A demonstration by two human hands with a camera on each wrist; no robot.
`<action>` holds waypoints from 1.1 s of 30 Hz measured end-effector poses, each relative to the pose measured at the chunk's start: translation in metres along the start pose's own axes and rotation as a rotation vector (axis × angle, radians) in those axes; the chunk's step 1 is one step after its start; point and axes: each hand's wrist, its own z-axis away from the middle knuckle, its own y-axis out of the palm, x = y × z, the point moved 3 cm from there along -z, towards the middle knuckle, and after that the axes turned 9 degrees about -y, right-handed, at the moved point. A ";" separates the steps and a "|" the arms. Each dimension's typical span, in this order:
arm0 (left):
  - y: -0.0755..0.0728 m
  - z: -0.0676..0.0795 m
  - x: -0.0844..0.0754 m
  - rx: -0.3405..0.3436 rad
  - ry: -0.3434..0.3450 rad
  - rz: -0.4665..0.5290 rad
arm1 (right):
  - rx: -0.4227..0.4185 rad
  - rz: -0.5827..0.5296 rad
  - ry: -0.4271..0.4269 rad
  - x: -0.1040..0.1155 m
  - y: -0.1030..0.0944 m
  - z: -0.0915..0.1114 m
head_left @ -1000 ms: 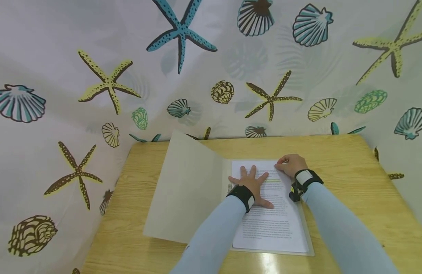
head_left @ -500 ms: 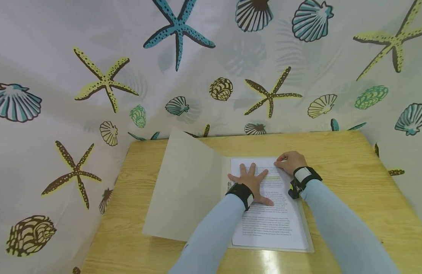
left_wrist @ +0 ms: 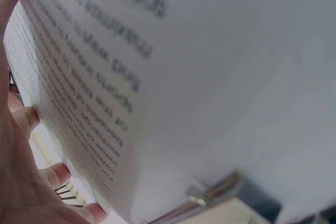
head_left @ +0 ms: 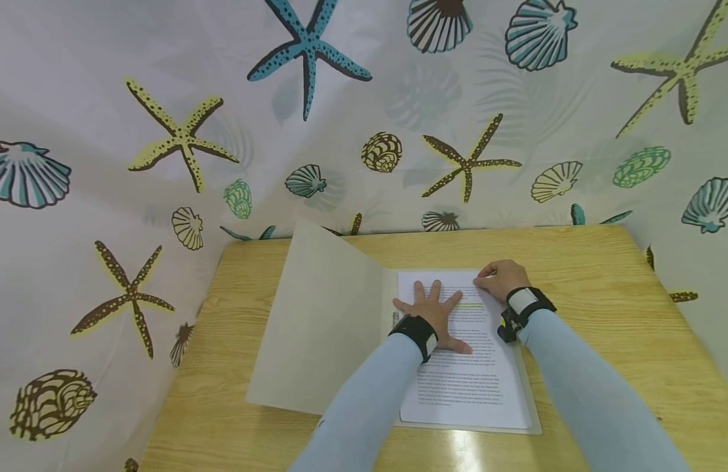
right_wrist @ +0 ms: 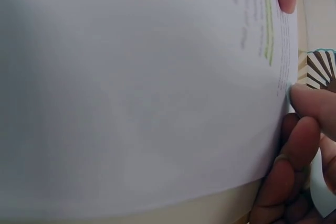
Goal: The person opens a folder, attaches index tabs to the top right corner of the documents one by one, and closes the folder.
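A cream folder point(head_left: 328, 328) lies spread on the table, its cover leaning up to the left. Inside it is printed paper point(head_left: 458, 387) with a yellow highlighted line near the top. My left hand point(head_left: 431, 318) rests on the upper part of the paper, fingers straight and spread wide. At the top right corner, my right hand point(head_left: 502, 282) pinches the paper's edge between thumb point(right_wrist: 310, 100) and curled fingers. The paper bows up along that right side. A metal clip point(left_wrist: 210, 192) on the folder's spine shows blurred in the left wrist view.
The wooden table point(head_left: 600, 288) extends beyond the folder on both sides. A white curtain point(head_left: 352, 85) printed with starfish and shells hangs along the back and the sides. Black straps with small devices point(head_left: 420, 334) circle both wrists.
Both hands keep their places on the paper. The whole scene sits slightly higher in the head view than a second ago.
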 end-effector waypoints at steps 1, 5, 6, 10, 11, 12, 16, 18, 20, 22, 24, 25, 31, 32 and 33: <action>0.000 0.000 0.000 0.000 0.000 0.003 | 0.000 -0.001 0.001 0.000 0.000 0.000; 0.000 0.000 0.000 0.002 0.002 0.014 | -0.001 -0.002 0.003 0.000 -0.001 0.000; 0.000 0.000 0.000 0.003 0.002 0.017 | -0.001 -0.003 0.004 0.001 -0.001 0.001; 0.000 0.000 0.001 0.002 0.002 0.019 | -0.005 -0.002 0.008 0.003 -0.001 0.002; 0.000 0.000 0.001 0.002 0.001 0.020 | -0.006 -0.003 0.009 0.003 -0.001 0.002; -0.001 0.000 0.001 0.002 0.000 0.020 | -0.007 -0.002 0.010 0.004 -0.001 0.002; -0.001 0.001 0.001 0.003 0.001 0.021 | -0.013 -0.009 0.019 0.004 0.000 0.003; -0.001 0.001 0.001 0.004 0.001 0.022 | -0.015 -0.009 0.018 0.004 0.001 0.003; 0.000 0.001 0.001 0.005 0.002 0.021 | -0.017 -0.011 0.017 0.004 0.001 0.003; -0.001 0.002 0.001 0.003 0.002 0.019 | -0.020 -0.013 0.015 0.004 0.001 0.004; -0.001 0.002 0.001 -0.001 0.001 0.019 | -0.022 -0.012 0.011 0.005 0.001 0.004; -0.001 0.002 0.002 -0.002 0.001 0.018 | -0.023 -0.010 0.009 0.005 0.001 0.004; -0.002 0.004 0.002 -0.003 0.000 0.017 | -0.025 0.007 0.007 0.007 0.001 0.004; -0.002 0.004 0.002 -0.003 0.000 0.017 | -0.026 0.011 0.005 0.007 0.001 0.004; -0.003 0.004 0.002 -0.003 0.000 0.017 | -0.027 0.017 0.000 0.007 0.001 0.004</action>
